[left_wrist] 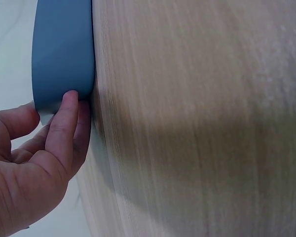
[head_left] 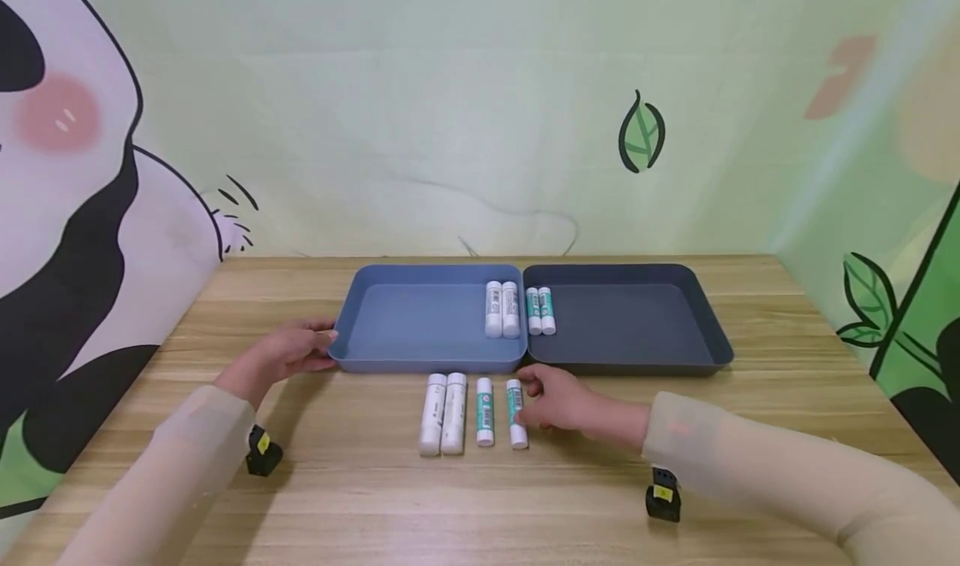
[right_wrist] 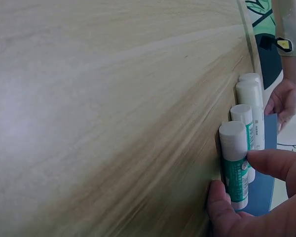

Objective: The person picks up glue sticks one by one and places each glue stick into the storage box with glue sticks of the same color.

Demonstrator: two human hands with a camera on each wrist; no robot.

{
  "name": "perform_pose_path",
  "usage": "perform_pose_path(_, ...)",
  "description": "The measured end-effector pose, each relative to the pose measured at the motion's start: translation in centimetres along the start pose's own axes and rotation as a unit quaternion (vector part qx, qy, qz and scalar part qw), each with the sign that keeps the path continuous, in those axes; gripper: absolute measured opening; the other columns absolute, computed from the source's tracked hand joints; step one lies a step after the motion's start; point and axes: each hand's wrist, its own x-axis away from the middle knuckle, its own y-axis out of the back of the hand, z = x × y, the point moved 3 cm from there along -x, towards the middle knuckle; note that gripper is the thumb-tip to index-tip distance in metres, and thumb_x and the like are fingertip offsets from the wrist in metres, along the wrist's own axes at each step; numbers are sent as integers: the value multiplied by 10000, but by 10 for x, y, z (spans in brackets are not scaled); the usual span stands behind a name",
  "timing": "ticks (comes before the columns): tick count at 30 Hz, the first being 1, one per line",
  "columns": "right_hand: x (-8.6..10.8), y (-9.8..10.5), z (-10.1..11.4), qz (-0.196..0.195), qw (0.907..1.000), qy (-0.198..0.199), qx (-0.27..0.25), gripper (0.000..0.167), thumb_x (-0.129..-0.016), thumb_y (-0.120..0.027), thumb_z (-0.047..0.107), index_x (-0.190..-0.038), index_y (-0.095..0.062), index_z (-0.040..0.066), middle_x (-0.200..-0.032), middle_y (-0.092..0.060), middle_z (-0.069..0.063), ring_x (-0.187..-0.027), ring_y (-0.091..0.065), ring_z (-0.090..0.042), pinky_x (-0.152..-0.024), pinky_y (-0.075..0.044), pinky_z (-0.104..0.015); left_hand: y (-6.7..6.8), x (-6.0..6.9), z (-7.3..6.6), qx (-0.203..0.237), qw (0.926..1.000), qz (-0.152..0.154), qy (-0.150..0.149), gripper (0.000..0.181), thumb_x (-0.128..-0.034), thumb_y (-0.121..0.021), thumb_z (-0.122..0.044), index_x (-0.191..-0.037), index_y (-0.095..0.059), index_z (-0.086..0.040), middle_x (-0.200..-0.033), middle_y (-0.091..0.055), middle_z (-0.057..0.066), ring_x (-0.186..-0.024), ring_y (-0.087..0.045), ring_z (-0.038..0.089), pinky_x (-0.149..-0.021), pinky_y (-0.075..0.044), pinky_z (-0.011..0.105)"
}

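My left hand (head_left: 296, 349) holds the left front corner of a blue tray (head_left: 427, 367); in the left wrist view the thumb is at its rim and the fingers lie against its outer wall. My right hand (head_left: 558, 399) pinches a small green-labelled glue stick (right_wrist: 235, 177) between thumb and finger, with the stick at the table top. Left of it lies another small green-labelled glue stick (head_left: 485, 416). Two larger white glue sticks (head_left: 442, 416) lie side by side further left.
A dark grey tray (head_left: 637, 345) adjoins the blue one on the right. Two white sticks (head_left: 502, 309) lie at the blue tray's right end. Two green-labelled sticks (head_left: 540, 311) lie at the grey tray's left end. A printed wall (head_left: 450, 132) stands behind the wooden table (head_left: 390, 508).
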Motion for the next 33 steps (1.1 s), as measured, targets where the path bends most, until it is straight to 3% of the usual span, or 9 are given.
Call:
perform_pose_path(4, 0, -3, 1, 100, 9999, -24, -103, 662, -834, -756, -6, -1440, -495, -49, -996, -552, -88, -638, -506, -149, -584, -462, -206, -1, 1, 1, -3, 10000, -11, 33, 617, -1105, -403, -112, -1613, -93, 52, -1584, -295, 299, -1139, -557, 141, -1063, -565, 299)
perform_pose_path(11, -3, -4, 7, 198, 9998, -54, -77, 637, -833, -753, -19, -1417, -500, -61, -923, -539, -69, -619, -500, -142, -576, -440, -203, 1, 3, 0, 7, 10000, 32, -10, 622, -1104, -402, -117, -1611, -86, 57, -1494, -358, 274, -1019, -575, 75, -912, -606, 194)
perform_pose_path(20, 1, -7, 11, 164, 9985, -111, -513, 582, -813, -732, -85, -1344, -498, -45, -1090, -575, -160, -869, -574, -191, -697, -571, -237, 1, 4, -1, 26, 10000, 17, 32, 620, -1106, -403, -123, -1614, -93, 51, -1540, -324, 288, -1110, -562, 135, -946, -602, 212)
perform_pose_path(33, 5, -13, 11, 254, 9956, 107, -895, 580, -834, -708, -131, -1368, -507, -24, -1187, -569, -189, -1009, -589, -245, -764, -569, -253, 0, 1, 2, 102, 9999, 54, -38, 619, -1106, -398, -118, -1613, -87, 54, -1534, -342, 276, -1085, -568, 96, -947, -597, 205)
